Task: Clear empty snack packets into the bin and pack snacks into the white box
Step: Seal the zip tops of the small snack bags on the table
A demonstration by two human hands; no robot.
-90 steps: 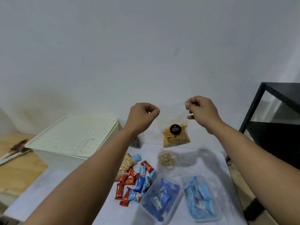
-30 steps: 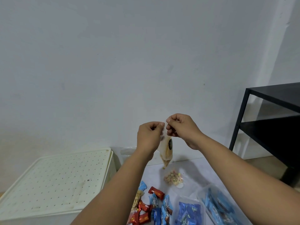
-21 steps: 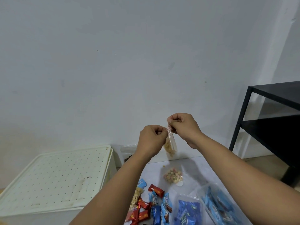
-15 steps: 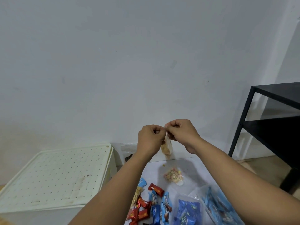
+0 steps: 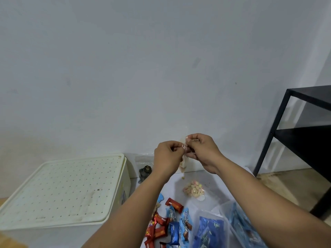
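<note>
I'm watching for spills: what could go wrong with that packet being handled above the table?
Both the left hand and right hand pinch the small clear snack packet at its top. If it opens, pieces could drop onto the white table. The white perforated box lid is on, so packing needs a free hand.

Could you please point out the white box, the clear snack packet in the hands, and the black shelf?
white box (image 5: 59,190), head view, middle of its perforated lid.
clear snack packet (image 5: 184,162), head view, part hanging below the hands.
black shelf (image 5: 304,138), head view, lower shelf board.
</note>
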